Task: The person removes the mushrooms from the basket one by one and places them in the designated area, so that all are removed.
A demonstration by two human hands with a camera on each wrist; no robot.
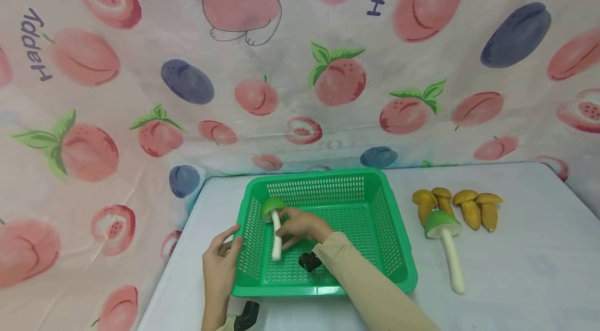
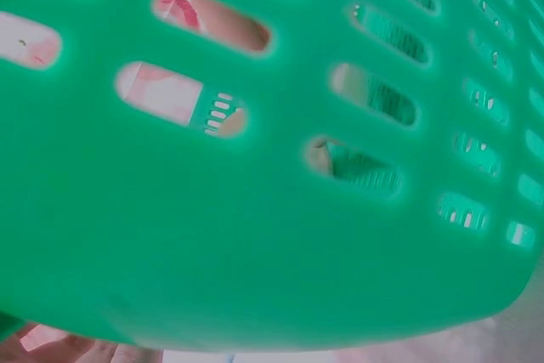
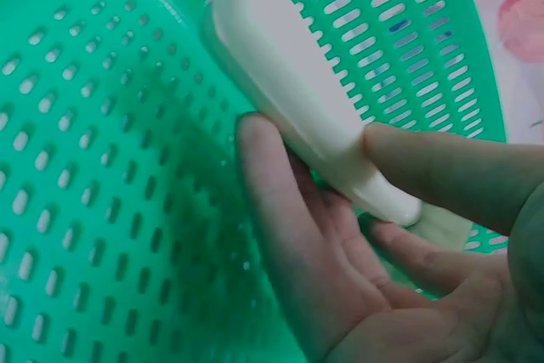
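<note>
My right hand (image 1: 302, 226) reaches into the green plastic basket (image 1: 323, 291) and pinches the white stem of a toy mushroom with a green cap (image 1: 276, 240). This mushroom leans along the basket's left side, cap toward the back. In the right wrist view, thumb and fingers hold the white stem (image 3: 289, 74) close to the cap, which is mostly hidden. My left hand (image 1: 220, 263) is at the basket's left rim, fingers loosely bent and fingertips against it. The left wrist view is mostly filled by the slotted basket wall (image 2: 212, 227), with some fingers (image 2: 72, 350) at the bottom left.
Several yellow-brown toy mushrooms (image 1: 470, 211) lie in a row on the white table (image 1: 529, 279), right of the basket. A second green-capped mushroom (image 1: 452, 263) lies just in front of them. A fruit-patterned cloth (image 1: 290, 60) hangs behind the table and at its left.
</note>
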